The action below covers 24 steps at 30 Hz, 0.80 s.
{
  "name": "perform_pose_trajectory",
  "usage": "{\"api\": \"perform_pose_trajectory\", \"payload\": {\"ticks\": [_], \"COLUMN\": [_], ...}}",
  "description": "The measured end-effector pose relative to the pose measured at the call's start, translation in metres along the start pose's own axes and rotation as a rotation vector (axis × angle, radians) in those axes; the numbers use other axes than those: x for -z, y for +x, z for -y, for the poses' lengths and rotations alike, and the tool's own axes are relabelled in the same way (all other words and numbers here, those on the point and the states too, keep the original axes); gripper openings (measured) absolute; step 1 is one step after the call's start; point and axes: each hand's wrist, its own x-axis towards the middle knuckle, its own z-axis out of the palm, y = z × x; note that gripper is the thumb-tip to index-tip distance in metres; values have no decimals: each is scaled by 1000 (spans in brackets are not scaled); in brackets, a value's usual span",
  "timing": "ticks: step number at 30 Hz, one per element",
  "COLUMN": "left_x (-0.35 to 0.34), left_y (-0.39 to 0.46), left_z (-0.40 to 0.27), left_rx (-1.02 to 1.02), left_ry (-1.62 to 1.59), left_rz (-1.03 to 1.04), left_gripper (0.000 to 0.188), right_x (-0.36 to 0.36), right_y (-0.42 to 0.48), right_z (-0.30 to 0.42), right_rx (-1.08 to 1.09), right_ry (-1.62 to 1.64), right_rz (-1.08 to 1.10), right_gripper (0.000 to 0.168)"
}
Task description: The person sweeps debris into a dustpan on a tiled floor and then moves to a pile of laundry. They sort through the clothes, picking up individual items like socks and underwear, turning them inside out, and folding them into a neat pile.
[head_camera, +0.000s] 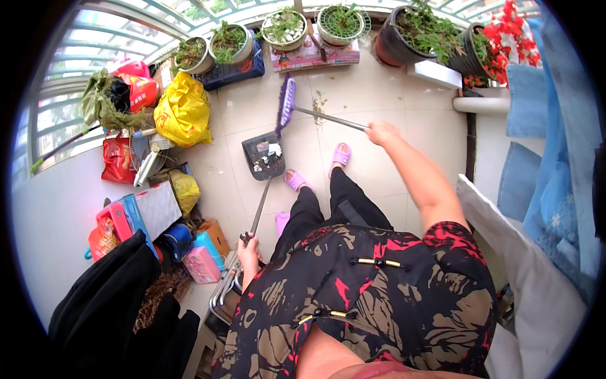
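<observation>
My right hand (382,133) grips the metal handle of a broom (330,117). Its purple bristle head (286,104) stands on edge by the far left corner of a black dustpan (263,155); whether the two touch I cannot tell. Bits of white paper and dark debris (268,158) lie in the pan. Down by my left hip, my left hand (249,251) is closed around the dustpan's long handle (262,206). Loose plant clippings (319,106) are scattered over the tiled floor (364,99) beyond the broom handle.
Potted plants (284,28) line the far edge, some on a pink box (343,53) and a blue crate (236,73). At left are a yellow plastic bag (182,111), a fan (149,151) and stacked boxes (158,203). Blue cloth (535,175) hangs at right.
</observation>
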Motion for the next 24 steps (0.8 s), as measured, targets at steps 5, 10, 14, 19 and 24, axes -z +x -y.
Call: {"api": "perform_pose_trajectory", "payload": {"ticks": [5, 10, 14, 19, 24], "left_x": [-24, -47, -53, -62, -76], "left_y": [-9, -8, 5, 19, 32], "left_z": [-13, -17, -30, -49, -76], "left_rx": [22, -3, -22, -150, -282], "left_ry": [58, 122, 228, 541, 705], "left_rz": [35, 75, 127, 164, 244], "left_gripper": [17, 16, 18, 24, 25], "right_x": [-20, -49, -26, 46, 93], "right_y": [39, 24, -23, -62, -80], "right_z": [5, -70, -100, -132, -101], "right_rx": [-107, -188, -298, -152, -114], "right_ry": [92, 192, 627, 178, -288], "right_rz": [40, 57, 185, -118, -304], "right_gripper": [34, 33, 33, 34, 25]}}
